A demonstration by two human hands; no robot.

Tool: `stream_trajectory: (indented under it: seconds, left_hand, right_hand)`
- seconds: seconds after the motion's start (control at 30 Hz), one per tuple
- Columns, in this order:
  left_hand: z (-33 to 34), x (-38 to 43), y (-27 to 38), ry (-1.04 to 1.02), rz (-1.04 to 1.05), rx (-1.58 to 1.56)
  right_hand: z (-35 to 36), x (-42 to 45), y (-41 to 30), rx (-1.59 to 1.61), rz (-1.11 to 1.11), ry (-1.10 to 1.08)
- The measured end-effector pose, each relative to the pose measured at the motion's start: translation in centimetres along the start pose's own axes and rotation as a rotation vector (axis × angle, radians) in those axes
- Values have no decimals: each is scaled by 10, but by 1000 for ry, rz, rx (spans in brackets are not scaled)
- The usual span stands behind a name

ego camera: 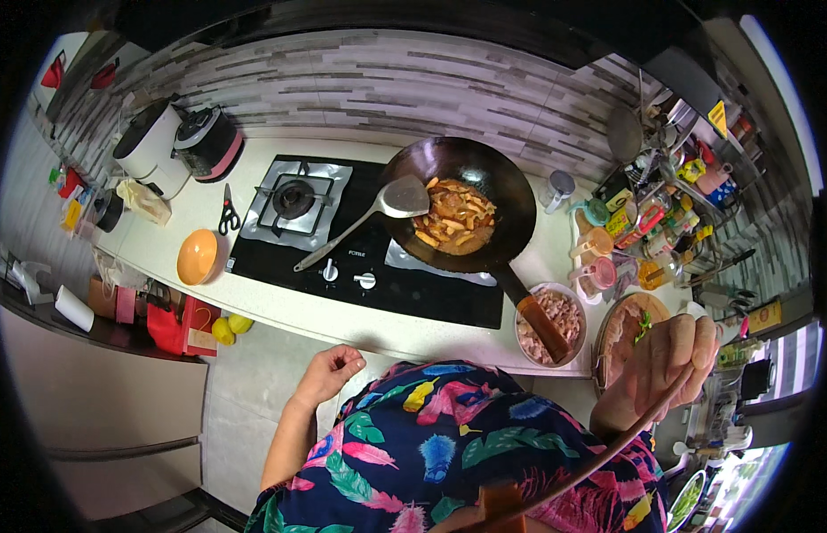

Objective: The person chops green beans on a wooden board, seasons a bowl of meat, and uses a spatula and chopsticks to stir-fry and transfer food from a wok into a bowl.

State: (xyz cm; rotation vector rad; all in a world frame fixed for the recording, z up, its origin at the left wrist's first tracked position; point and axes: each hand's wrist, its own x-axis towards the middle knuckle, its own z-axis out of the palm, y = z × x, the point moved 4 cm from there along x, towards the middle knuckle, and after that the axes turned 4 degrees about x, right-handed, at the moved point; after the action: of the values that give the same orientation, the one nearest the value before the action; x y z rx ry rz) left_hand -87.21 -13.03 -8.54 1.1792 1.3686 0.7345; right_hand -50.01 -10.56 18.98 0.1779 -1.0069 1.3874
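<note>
My left hand (330, 374) hangs loosely curled before the counter's front edge, with nothing visible in it. At the right, my raised right hand (673, 370) grips the rim of a thin brown wooden wok lid (587, 470), seen nearly edge-on, with a block-like handle (499, 506). A dark wok (513, 200) sits on the right burner, its wooden handle (543, 328) pointing towards me. Browned food pieces in sauce (457, 216) fill its bottom. A metal wok spatula (367, 226) rests with its blade over the wok's left side and its handle across the hob.
Beneath the wok handle stands a bowl of raw meat pieces (567, 306). A round cutting board (653, 305) is partly hidden behind my right hand. Left of the gas hob (413, 303) are scissors (228, 212) and an orange bowl (197, 257). Seasoning jars (595, 274) crowd the right.
</note>
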Motion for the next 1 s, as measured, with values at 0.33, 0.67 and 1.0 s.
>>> stream_trajectory:
  seconds: [0.33, 0.67, 1.0]
  left_hand:
    - [-1, -5, -4, -14, 35, 11]
    - [-6, -10, -14, 9, 25, -20]
    - [-75, -4, -46, 183, 7, -205]
  right_hand:
    - [15, 0, 5, -6, -16, -7]
    - [16, 0, 5, -9, -110, -66]
    - [5, 0, 19, -326, -22, 16]
